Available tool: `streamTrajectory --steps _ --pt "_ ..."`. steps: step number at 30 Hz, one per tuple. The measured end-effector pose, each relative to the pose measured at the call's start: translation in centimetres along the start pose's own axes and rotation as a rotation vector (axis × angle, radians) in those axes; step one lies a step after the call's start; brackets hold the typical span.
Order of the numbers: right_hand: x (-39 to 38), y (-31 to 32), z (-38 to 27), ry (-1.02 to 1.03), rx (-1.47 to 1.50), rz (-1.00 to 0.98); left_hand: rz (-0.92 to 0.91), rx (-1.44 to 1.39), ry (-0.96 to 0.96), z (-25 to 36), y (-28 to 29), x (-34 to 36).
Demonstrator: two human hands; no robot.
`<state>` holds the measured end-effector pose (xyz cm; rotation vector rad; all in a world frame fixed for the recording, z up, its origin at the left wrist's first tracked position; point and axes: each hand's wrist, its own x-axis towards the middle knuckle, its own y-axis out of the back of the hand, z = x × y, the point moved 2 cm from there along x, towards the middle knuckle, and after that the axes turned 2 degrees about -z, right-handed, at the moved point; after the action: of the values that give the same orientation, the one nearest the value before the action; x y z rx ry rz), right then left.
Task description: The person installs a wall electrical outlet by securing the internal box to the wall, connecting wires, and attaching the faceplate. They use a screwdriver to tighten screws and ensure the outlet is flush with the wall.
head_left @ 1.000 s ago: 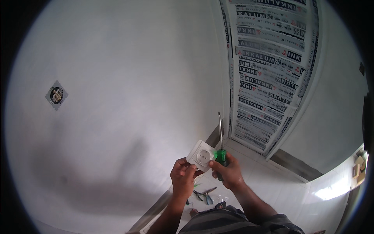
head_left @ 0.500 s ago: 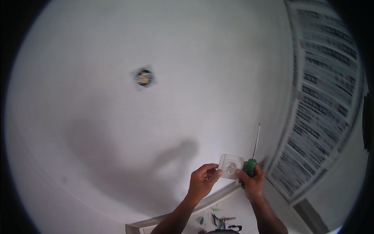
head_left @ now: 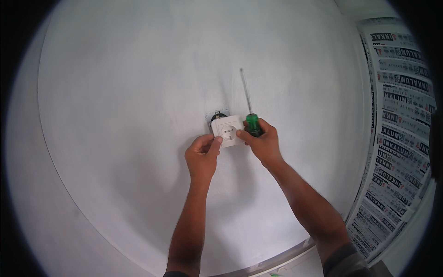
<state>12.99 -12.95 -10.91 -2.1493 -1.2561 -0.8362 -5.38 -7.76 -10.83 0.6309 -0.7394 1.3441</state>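
A white square socket cover (head_left: 229, 140) with a round recessed outlet is pinched between my two hands. My left hand (head_left: 202, 154) grips its lower left edge with thumb and fingers. My right hand (head_left: 265, 143) has its thumb on the cover's right side and also clasps a screwdriver (head_left: 252, 121) with a green handle, its long shaft pointing upward. Just behind the cover is the wall fitting (head_left: 217, 112), a metal frame around a dark round opening. The cover hides its lower right part; whether the two touch I cannot tell.
A pale, smooth wall (head_left: 124, 83) surrounds the fitting. To the right stands a panel (head_left: 397, 138) covered in printed protective film. A ledge (head_left: 286, 263) runs along the bottom, with a small green object lying beyond it.
Both hands have carried the socket cover and screwdriver up from low by the ledge to the wall opening. The view has shifted, and the tools at the bottom are mostly out of sight.
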Motion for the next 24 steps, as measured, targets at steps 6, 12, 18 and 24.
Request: streamTrajectory --steps 6,12,18,24 --pt "2.4 -1.9 0.7 0.035 -0.093 -0.040 0.068 0.049 -0.017 -0.5 1.0 1.4" --pt "3.2 -2.0 1.0 0.039 -0.150 -0.016 0.081 0.074 0.024 0.5 0.6 1.4" --pt "3.0 -2.1 0.0 0.059 -0.172 0.003 0.101 0.098 0.015 1.1 0.4 1.5" --pt "2.3 -1.7 -1.5 0.135 -0.300 0.014 0.080 0.195 0.041 2.4 0.3 1.5"
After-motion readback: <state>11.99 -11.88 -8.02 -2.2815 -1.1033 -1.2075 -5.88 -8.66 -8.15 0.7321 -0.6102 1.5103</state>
